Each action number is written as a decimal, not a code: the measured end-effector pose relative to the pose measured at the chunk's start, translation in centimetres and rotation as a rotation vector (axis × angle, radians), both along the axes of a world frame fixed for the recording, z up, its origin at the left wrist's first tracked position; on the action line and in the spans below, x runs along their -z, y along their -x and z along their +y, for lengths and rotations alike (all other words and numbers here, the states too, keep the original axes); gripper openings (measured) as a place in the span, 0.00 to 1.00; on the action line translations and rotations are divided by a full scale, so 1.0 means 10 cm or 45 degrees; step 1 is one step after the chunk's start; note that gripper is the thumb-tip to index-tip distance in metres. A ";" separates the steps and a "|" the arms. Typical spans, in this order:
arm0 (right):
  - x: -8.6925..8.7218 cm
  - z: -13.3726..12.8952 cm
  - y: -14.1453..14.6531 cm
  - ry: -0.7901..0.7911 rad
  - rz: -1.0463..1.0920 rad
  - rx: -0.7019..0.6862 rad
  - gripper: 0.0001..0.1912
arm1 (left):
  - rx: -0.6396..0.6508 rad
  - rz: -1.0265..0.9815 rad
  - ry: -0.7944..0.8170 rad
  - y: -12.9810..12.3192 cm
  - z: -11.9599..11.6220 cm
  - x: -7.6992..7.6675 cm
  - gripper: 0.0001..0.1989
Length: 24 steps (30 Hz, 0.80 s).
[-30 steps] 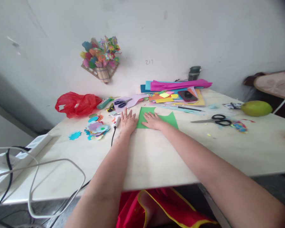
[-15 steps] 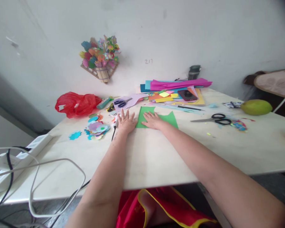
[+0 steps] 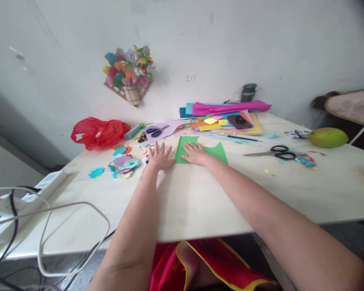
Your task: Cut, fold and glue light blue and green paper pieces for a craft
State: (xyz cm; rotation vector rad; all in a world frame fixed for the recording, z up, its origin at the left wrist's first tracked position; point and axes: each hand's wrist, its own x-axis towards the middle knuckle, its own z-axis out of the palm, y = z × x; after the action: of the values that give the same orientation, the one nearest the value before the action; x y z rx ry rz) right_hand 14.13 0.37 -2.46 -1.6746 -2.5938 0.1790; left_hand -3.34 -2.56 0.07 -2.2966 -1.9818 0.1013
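Observation:
A sheet of green paper (image 3: 216,152) with a notch cut from its far edge lies on the white table (image 3: 188,198). My right hand (image 3: 194,153) rests flat on it, fingers spread, covering its middle. Just left of the sheet is my left hand (image 3: 160,157), palm down with the fingers apart and nothing in it. Beyond that hand, a small white and black object is mostly hidden. Paper flower cutouts (image 3: 124,163) are piled farther left, and a blue cutout (image 3: 96,172) lies by itself. Black-handled scissors (image 3: 274,152) lie to the right.
Coloured sheets (image 3: 230,107) and a phone (image 3: 239,121) lie at the back. A red plastic bag (image 3: 100,133) and purple-handled scissors (image 3: 157,130) are at back left. A power strip (image 3: 48,184) with cables takes the left edge. A green fruit (image 3: 328,138) sits at right.
My left hand has shifted slightly left, a little away from the green paper. My right hand stays on the sheet, and the objects on the table have not moved.

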 end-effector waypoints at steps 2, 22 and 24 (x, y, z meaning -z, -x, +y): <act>0.01 0.01 0.00 -0.008 0.009 -0.006 0.37 | 0.058 -0.007 -0.068 -0.01 -0.02 -0.03 0.32; 0.07 0.06 -0.01 -0.042 -0.013 -0.034 0.34 | 0.203 -0.050 -0.159 -0.21 -0.04 0.15 0.35; 0.06 0.06 0.00 -0.039 -0.017 -0.029 0.35 | 0.201 -0.045 -0.158 -0.22 -0.04 0.15 0.34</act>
State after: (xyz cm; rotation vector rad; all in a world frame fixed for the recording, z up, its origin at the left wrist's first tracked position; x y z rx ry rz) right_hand 14.17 0.92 -3.09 -1.6428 -2.6123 0.1285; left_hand -1.16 -2.96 -1.43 -2.3789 -1.7594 -0.0734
